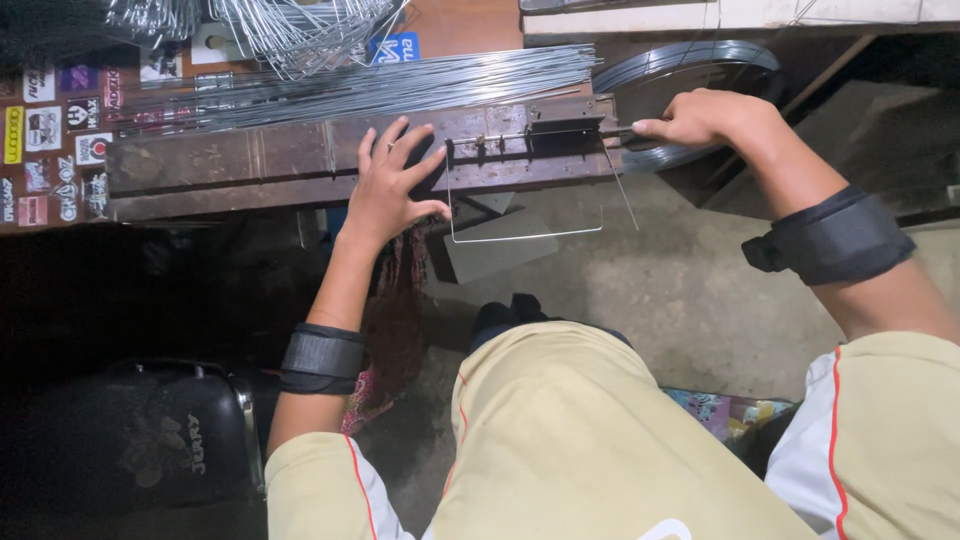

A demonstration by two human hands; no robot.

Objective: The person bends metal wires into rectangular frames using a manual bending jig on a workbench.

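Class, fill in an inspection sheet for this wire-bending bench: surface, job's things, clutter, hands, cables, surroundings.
Surface: long rusty brown metal bending jig on a wooden bench.
Job's things: thin silver wire bent into a three-sided frame hangs from the jig's pegs; bundle of straight silver wire rods lies behind it.
Clutter: heap of bent wire pieces; stickers on the bench's left end.
Hands: left hand flat on the jig, fingers spread; right hand closed on a dark lever handle at the jig's right end.
Cables: nothing seen.
Surroundings: coil of grey wire; concrete floor; black case.
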